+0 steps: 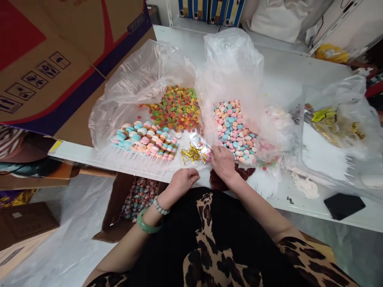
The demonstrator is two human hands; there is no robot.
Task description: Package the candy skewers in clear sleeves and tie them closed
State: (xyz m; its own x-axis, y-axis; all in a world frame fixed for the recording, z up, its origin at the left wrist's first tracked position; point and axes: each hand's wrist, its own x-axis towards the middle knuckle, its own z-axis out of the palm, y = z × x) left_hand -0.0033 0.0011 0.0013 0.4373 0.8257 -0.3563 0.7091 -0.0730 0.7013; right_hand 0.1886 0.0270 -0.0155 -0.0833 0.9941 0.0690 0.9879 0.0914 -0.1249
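My left hand rests at the white table's front edge, its fingers curled into a loose fist; what they hold is hidden. A jade bangle and bead bracelet circle that wrist. My right hand lies knuckles up beside a small clear packet and a pile of gold twist ties, fingers bent down on the packet's end. Just beyond it is an open plastic bag of pastel round candies. Rows of pastel candy skewers lie to the left, with small coloured ring candies behind them.
A big cardboard box leans at the left. A carton of wrapped candy skewers sits on the floor under the table edge. At right lie clear bags with gold wrappers, white sticks and a black phone.
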